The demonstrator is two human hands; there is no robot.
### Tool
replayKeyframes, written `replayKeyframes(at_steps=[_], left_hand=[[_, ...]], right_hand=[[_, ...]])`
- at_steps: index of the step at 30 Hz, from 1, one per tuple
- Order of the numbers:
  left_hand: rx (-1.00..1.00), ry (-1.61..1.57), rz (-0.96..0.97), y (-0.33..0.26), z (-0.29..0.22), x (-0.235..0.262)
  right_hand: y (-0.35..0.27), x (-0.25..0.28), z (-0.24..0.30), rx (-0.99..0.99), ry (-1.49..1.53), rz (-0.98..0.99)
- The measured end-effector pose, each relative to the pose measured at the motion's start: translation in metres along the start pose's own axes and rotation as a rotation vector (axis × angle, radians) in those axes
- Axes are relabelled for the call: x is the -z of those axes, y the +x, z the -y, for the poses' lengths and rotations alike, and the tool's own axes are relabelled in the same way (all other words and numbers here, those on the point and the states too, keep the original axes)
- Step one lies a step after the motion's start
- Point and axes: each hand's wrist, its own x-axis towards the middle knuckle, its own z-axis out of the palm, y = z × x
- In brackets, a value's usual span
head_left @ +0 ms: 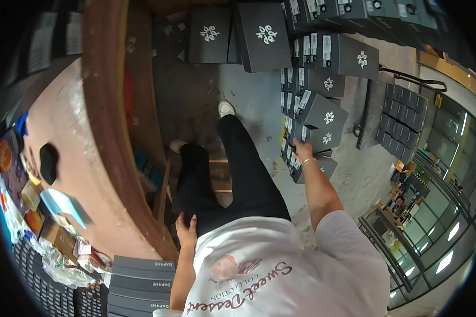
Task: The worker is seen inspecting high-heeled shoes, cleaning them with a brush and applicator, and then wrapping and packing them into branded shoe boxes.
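My right hand (302,150) reaches forward and rests its fingers on a dark grey shoe box (316,138) low in a tall stack of like boxes (316,84) on the floor; the grip itself is hidden. Each box has a white emblem on the lid and a white label on its end. My left hand (185,230) lies flat on my left thigh, fingers slightly apart, holding nothing. I am seated, in black trousers (238,174) and a white printed shirt, with my white shoes (226,108) on the concrete floor.
A long brown counter (79,158) curves along my left, with small items and coloured packets at its far left. More grey boxes (140,282) are stacked at lower left. A flat trolley (402,119) holding boxes stands at right, beyond it glass shelving.
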Motion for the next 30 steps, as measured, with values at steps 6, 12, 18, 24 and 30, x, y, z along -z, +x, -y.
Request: replayKeyframes(at_steps=[6, 12, 18, 24, 30], left_hand=[[0.007, 0.140, 0.033, 0.006, -0.025, -0.008], [0.001, 0.220, 0.029, 0.018, -0.047, -0.008], [0.019, 0.238, 0.003, 0.022, -0.059, -0.016], [-0.026, 0.229, -0.034, 0.023, -0.039, -0.017], [0.111, -0.340, 0.020, 0.027, -0.006, -0.009]], right_hand=[[0.084, 0.013, 0.055, 0.169, -0.200, -0.129], [0.105, 0.000, 0.085, 0.015, -0.430, -0.093], [0.119, -0.003, 0.041, 0.140, -0.524, -0.160], [0.118, 0.032, 0.046, 0.184, -0.711, -0.005], [0.032, -0.024, 0.073, 0.826, -0.587, 0.397]])
